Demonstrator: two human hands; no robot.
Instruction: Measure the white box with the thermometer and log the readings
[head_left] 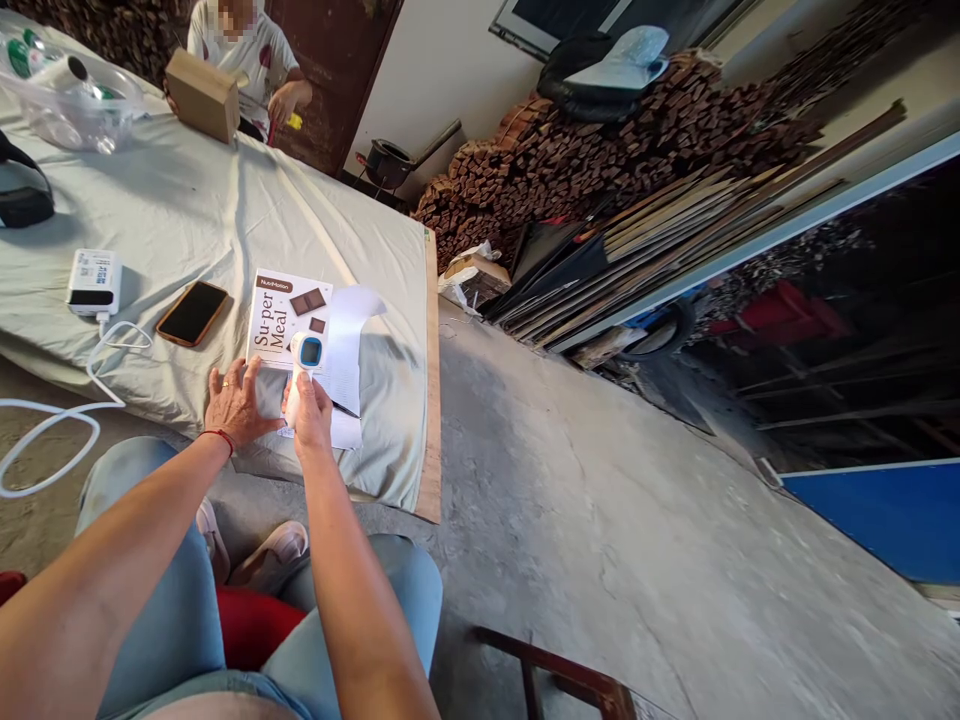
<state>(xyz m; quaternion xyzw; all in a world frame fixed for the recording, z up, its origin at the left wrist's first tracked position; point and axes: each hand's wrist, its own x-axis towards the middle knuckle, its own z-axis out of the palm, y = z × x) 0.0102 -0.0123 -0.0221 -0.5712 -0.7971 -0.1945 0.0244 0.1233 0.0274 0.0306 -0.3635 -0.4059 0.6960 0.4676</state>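
Observation:
My right hand [312, 418] is wrapped round the handle of a white infrared thermometer [295, 395], whose blue-rimmed screen [310, 351] faces up toward me. Beyond it lies a white box [271, 300] printed "Su-per Meal" with chocolate pieces. My left hand [236, 405] rests on the cloth with its fingers spread, the fingertips at the near left corner of that box. White paper sheets [352, 345] lie under and beside the box, partly covered by my right hand. What lies beneath the thermometer is hidden.
A phone [193, 313] and a white device [94, 283] with a white cable [90, 408] lie to the left on the cloth-covered table [187, 200]. Farther back, a person holds a cardboard box [201, 95] near a clear plastic tub [90, 115]. The table's wooden edge [433, 400] is at right.

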